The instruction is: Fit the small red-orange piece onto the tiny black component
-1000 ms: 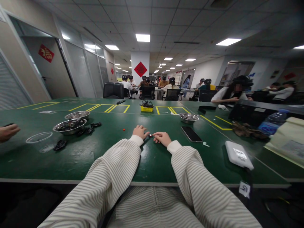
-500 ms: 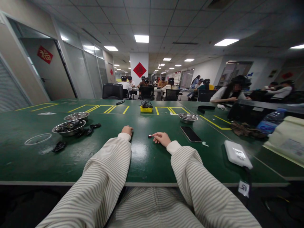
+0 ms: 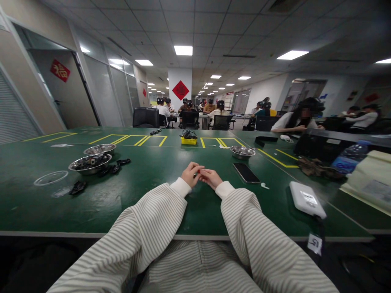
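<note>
Above the green table [image 3: 146,203], my two hands meet at the fingertips. My left hand [image 3: 190,175] has its fingers bent and closed against those of my right hand [image 3: 211,178]. My right hand is closed in a pinch, fingers pointing left. Whatever lies between the fingertips is mostly hidden; only a small reddish and dark spot shows there. Nearest to my right hand is a black phone [image 3: 246,173] lying flat.
Left stand a metal bowl of dark parts [image 3: 88,171] and another metal bowl [image 3: 99,149], with black pieces [image 3: 116,167] beside them. Right are a metal bowl [image 3: 242,153], a white earbud [image 3: 264,186] and a white box [image 3: 307,199]. A yellow tray [image 3: 188,141] holds cables. People sit beyond.
My left hand has moved right from the table to meet my right hand. The small dark-and-red piece seen at my right fingertips is now mostly covered by fingers.
</note>
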A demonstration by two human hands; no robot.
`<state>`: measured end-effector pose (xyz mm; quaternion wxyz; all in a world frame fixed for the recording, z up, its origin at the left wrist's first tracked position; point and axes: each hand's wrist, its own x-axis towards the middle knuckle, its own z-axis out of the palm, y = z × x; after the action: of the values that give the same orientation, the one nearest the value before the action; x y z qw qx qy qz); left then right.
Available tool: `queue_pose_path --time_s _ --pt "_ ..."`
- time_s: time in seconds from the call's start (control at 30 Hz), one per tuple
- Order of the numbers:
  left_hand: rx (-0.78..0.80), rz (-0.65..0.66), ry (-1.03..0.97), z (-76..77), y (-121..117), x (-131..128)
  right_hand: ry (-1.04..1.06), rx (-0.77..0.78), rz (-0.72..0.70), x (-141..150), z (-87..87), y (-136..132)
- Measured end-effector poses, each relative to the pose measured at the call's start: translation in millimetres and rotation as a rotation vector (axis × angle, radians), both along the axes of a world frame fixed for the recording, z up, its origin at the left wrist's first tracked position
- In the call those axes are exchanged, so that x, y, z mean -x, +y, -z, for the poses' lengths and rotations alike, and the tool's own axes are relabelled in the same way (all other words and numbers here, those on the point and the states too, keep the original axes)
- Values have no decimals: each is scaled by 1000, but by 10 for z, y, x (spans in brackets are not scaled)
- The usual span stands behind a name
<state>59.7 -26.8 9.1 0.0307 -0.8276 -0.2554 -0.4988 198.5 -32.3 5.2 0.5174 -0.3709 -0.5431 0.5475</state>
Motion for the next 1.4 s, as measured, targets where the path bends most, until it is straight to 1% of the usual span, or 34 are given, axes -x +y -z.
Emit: queue_pose_path --time_s 0.07,0.17,0.23,0.33,0.47,0.77,1.0,1.17,1.3,1.4 --pt "77 -68 75 14 58 56 12 11 30 -16 3 20" --pt "267 -232 239 63 173 140 7 13 90 -43 16 59" --pt "357 -289 313 100 248 181 -16 6 122 -56 27 82" --pt "413 -268 365 132 321 208 -72 -17 137 -56 41 101" --pt "447 -235 374 132 339 203 -143 -61 135 -39 55 112" --pt "494 -185 194 104 249 182 -250 -132 175 -25 89 135" --pt "530 -115 116 51 174 167 -250 -152 167 -6 58 98" --pt "513 -103 78 87 226 163 -240 -145 148 -2 49 101" --pt "487 -96 64 122 261 170 -234 -147 166 -11 52 107" --pt "471 -92 60 122 245 179 -224 -145 182 -15 56 95"
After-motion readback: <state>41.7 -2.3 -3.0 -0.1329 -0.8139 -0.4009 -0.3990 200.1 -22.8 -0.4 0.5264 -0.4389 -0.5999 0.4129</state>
